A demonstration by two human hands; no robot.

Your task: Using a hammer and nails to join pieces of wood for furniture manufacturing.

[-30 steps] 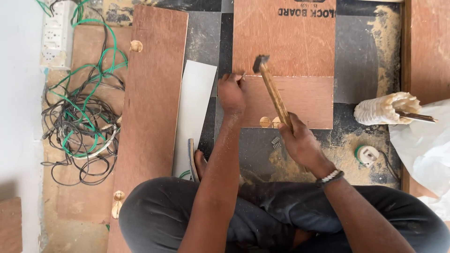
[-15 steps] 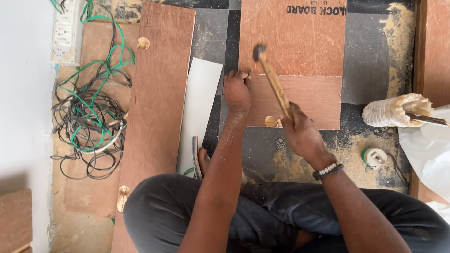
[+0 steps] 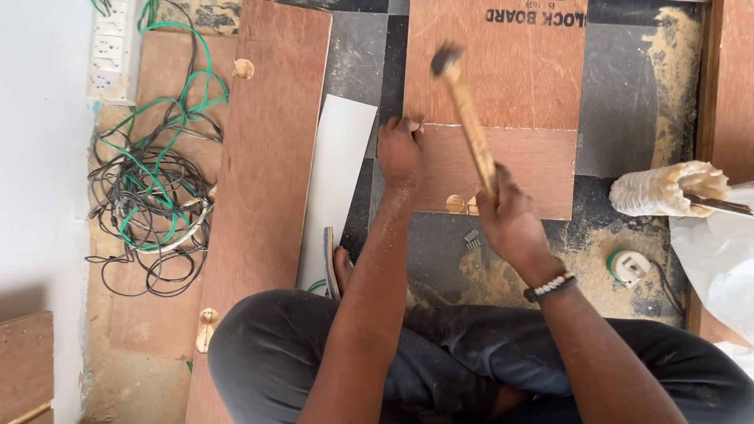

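My right hand point(image 3: 510, 220) grips the wooden handle of a hammer point(image 3: 466, 110), whose dark head is raised over a large brown board point(image 3: 503, 71). My left hand point(image 3: 400, 153) is pinched at the left end of the seam where a smaller brown board point(image 3: 518, 169) meets the large one; whatever it pinches is too small to make out. Two small round wooden discs point(image 3: 459, 204) lie on the smaller board near my right hand. I sit cross-legged in dark trousers.
A long brown plank point(image 3: 267, 180) lies to the left, a white strip point(image 3: 338, 180) beside it. Tangled green and black cables point(image 3: 153, 204) and a white socket strip point(image 3: 110, 55) are far left. Sawdust, a pale wrapped bundle point(image 3: 667, 188), a small green-and-white reel point(image 3: 628, 267) and white plastic point(image 3: 719, 267) are on the right.
The hammer head has stayed raised above the large board while the view shifted a little; my left hand has kept its place at the seam.
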